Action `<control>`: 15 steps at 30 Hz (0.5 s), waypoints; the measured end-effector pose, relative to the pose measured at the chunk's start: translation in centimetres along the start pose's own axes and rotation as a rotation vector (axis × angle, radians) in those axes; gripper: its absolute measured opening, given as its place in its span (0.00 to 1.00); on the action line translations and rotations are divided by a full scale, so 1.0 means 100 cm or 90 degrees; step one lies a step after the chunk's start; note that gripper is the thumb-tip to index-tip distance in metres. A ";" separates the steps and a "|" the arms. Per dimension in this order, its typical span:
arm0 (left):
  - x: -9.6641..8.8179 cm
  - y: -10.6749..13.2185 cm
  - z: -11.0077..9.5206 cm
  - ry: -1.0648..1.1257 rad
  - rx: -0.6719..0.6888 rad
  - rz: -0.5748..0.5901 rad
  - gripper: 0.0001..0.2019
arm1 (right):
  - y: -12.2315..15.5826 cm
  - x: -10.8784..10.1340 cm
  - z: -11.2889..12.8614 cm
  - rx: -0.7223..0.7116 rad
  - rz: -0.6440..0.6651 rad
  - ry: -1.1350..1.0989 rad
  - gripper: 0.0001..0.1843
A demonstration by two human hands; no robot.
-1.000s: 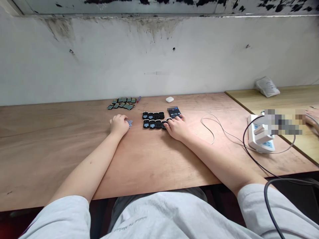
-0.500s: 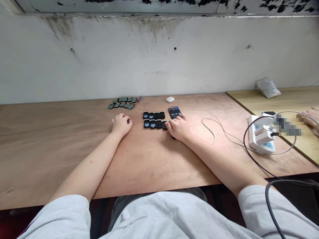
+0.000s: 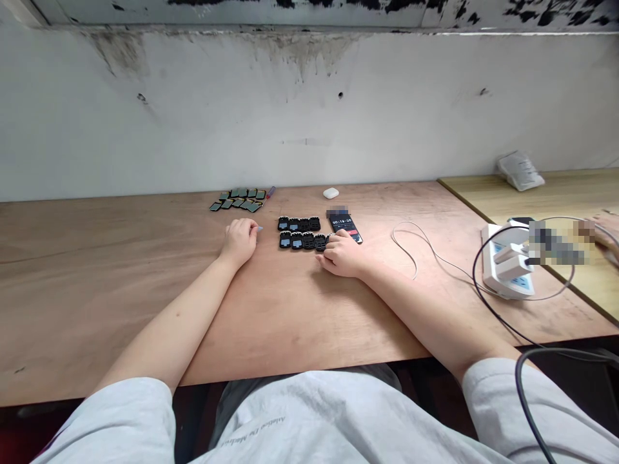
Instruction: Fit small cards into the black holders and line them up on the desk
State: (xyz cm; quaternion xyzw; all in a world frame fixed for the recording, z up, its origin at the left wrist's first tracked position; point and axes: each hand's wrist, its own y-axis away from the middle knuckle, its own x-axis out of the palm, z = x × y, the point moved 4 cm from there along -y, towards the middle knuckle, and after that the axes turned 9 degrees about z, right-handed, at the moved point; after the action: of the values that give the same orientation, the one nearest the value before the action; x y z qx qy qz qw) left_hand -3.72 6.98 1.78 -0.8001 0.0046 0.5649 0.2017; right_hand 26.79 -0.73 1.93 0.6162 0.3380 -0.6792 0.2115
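My left hand (image 3: 240,241) rests on the table left of the black parts, its fingers pinched on a small light-blue piece (image 3: 260,228). Two rows of small black plastic housings (image 3: 304,224) lie at the middle, and some of them hold light-blue inserts (image 3: 296,245). At the right end of the nearer row is my right hand (image 3: 341,254), fingers curled; whatever they hold is hidden. That hand covers part of the row's end. Just beyond it lies a phone (image 3: 349,227) with a running timer on its screen.
Several green-faced flat parts (image 3: 239,201) lie at the back left beside a small screwdriver (image 3: 271,192). A white earbud case (image 3: 331,193) sits near the wall. At right are a white cable (image 3: 425,235), a power strip (image 3: 505,258) and another person's hand (image 3: 607,225).
My right hand has drawn back slightly from the phone, uncovering more of its screen, and its fingers have curled. My left hand has turned a little, showing the light-blue piece at its fingertips.
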 end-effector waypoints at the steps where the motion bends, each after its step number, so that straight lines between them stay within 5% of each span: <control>1: 0.000 0.001 -0.003 0.021 0.021 -0.009 0.10 | 0.001 -0.001 0.002 -0.030 0.001 -0.013 0.28; 5: 0.002 0.006 -0.019 0.104 0.100 -0.025 0.16 | 0.003 -0.004 0.013 -0.118 0.001 -0.072 0.22; 10: 0.005 0.016 -0.043 0.129 0.194 0.075 0.13 | 0.003 -0.003 0.018 -0.148 0.010 -0.139 0.15; 15: 0.002 0.024 -0.058 0.179 0.254 0.091 0.07 | 0.002 0.004 0.009 -0.138 0.004 -0.141 0.22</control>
State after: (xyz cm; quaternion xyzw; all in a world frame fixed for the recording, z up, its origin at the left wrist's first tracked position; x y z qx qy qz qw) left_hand 1.07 2.92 2.48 -0.8128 0.2003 0.4489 0.3126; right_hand 26.25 -1.47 1.47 0.5121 0.3820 -0.7019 0.3148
